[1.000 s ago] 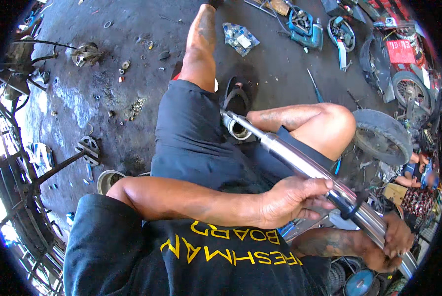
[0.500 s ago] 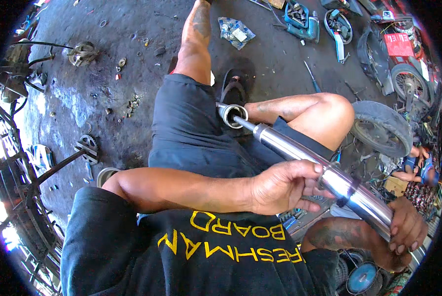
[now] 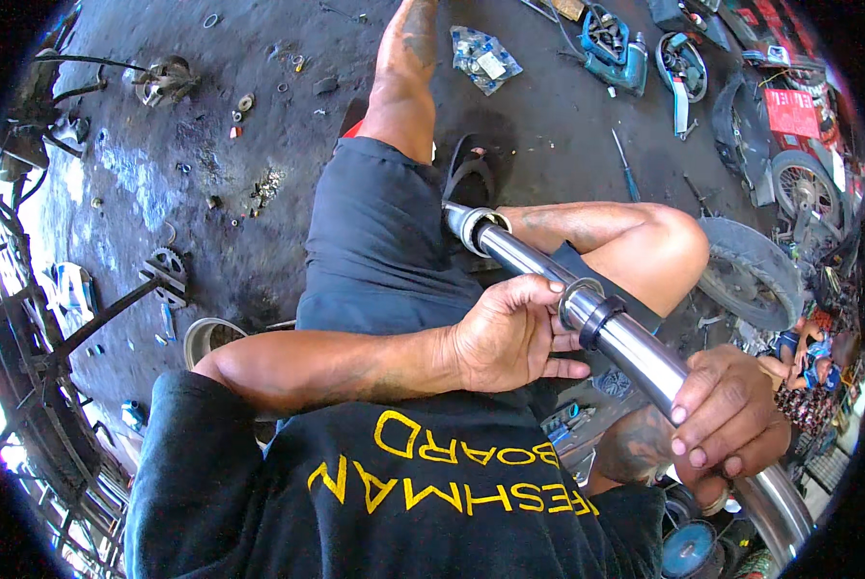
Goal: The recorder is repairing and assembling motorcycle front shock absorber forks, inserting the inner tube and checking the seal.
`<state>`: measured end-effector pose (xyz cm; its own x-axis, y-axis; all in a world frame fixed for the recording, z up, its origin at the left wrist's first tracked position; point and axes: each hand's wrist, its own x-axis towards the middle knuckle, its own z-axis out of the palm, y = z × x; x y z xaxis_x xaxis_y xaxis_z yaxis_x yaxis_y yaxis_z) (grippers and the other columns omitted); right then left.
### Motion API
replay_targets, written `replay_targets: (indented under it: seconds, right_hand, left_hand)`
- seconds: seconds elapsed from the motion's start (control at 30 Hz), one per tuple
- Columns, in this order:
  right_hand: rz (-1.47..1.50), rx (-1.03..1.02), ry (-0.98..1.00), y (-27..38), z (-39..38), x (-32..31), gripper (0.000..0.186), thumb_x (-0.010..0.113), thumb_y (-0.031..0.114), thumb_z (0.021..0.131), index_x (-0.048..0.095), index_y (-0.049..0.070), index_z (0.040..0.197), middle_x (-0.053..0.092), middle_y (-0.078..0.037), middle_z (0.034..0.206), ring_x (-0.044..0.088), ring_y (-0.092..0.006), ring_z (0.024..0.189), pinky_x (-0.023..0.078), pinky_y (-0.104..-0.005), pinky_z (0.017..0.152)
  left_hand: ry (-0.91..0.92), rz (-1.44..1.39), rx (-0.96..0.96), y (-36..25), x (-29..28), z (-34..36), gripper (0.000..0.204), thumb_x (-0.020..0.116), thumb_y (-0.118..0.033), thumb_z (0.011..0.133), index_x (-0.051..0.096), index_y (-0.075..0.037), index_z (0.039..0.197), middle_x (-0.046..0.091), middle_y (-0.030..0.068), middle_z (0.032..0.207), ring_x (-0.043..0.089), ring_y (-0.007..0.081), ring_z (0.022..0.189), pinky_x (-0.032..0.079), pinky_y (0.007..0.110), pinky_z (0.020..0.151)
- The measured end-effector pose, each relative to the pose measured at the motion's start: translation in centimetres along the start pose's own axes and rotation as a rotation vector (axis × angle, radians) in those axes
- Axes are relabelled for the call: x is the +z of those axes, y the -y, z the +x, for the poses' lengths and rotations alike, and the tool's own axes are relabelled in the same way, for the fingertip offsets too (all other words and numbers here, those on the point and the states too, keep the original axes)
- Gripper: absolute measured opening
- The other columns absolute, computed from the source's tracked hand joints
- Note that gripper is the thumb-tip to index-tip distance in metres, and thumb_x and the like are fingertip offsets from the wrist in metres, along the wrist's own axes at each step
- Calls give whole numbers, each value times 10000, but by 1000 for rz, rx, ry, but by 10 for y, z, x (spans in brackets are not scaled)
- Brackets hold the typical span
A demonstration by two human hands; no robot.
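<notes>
A long chrome fork tube (image 3: 645,364) slants across my lap. Its far end sits in the round mouth of a fork lower leg (image 3: 473,230), between my thighs. A silvery ring (image 3: 581,289) and a dark band (image 3: 602,322) encircle the tube partway along. My left hand (image 3: 514,336) is at the ring, thumb on top and fingers curving underneath, the lower ones partly extended. Nearer me, my right hand (image 3: 731,415) wraps round the tube, fingers across its top. The tube's near end runs past it to the lower right. Most of the lower leg is hidden below its mouth.
A screwdriver (image 3: 628,172), a plastic bag of small parts (image 3: 485,60) and a blue-green power tool (image 3: 620,66) lie ahead on the floor. A tyre (image 3: 755,275) is beside my right knee. A chainring with a shaft (image 3: 165,277) lies left. Another person (image 3: 816,357) sits at far right.
The tube has slid forward and left, its chrome part entering the lower leg's mouth where a thin rod showed before. Both hands have shifted left, the right one also towards the tube's middle.
</notes>
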<state>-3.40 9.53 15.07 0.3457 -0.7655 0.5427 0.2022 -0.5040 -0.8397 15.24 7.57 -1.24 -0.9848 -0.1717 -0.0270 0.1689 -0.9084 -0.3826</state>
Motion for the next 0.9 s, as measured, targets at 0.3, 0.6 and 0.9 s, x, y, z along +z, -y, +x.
replay_targets:
  seconds: [0.3, 0.6, 0.9]
  right_hand:
    - [183, -1, 215, -27, 30, -11, 263, 871, 52, 710, 628, 51, 811, 696, -126, 766, 678, -227, 672, 558, -355, 636]
    - [67, 62, -13, -36, 43, -20, 336, 829, 68, 798, 560, 79, 998, 670, -63, 791, 654, -165, 637, 529, -334, 625]
    - [-66, 153, -325, -39, 37, -10, 173, 555, 85, 948, 478, 90, 1102, 497, -26, 810, 490, -136, 704, 410, -362, 732]
  left_hand:
    - [-25, -30, 16, -8, -1, -3, 435, 583, -366, 887, 639, -126, 1246, 672, 70, 1258, 599, 251, 1191, 475, 488, 1001]
    - [-77, 46, -32, -13, 8, 0, 659, 492, -603, 961, 571, -77, 1351, 633, 118, 1331, 556, 278, 1286, 443, 476, 1045]
    - [-457, 1200, 30, -66, 18, -46, 292, 658, -133, 944, 648, 52, 1170, 721, 124, 1090, 700, 212, 954, 555, 313, 850]
